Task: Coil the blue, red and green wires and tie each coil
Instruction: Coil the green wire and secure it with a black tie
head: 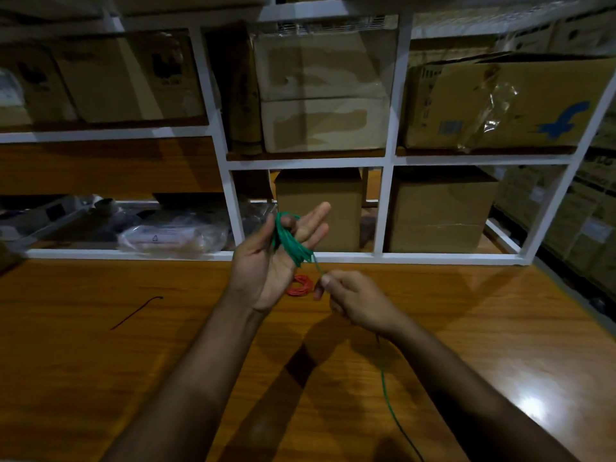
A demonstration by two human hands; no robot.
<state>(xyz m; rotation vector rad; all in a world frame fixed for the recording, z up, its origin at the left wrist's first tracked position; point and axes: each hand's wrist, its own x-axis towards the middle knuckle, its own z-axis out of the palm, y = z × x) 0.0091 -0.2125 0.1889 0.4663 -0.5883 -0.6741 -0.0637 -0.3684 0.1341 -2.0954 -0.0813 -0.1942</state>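
Note:
My left hand is raised above the wooden table, palm toward me, with the green wire looped in several turns around its fingers. The thumb presses on the loops. My right hand pinches the same wire just below the coil; the loose tail runs down past my right wrist toward the near table edge. A coiled red wire lies on the table behind my left hand, partly hidden by it. No blue wire is visible.
A short dark wire piece lies on the table at the left. A white metal rack with cardboard boxes and plastic bags stands along the table's far edge.

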